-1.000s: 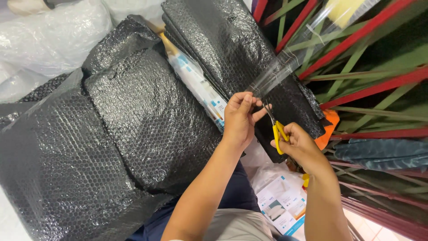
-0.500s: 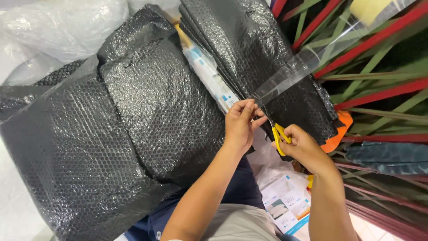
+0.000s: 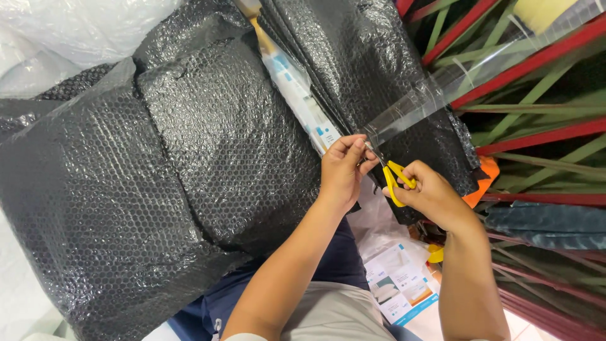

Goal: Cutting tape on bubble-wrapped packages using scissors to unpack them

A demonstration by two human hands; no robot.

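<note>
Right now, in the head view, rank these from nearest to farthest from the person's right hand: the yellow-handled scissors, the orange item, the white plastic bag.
1. yellow-handled scissors: held in the right hand.
2. orange item: just right of that hand, under black bubble wrap.
3. white plastic bag: far top left corner.

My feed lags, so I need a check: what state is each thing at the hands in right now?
clear tape strip: stretched taut, near end pinched.
left hand: shut on the tape end.
right hand: shut on the scissors.
yellow-handled scissors: blades at the tape.
black bubble-wrap parcel: wrapped, lying on the lap.
</note>
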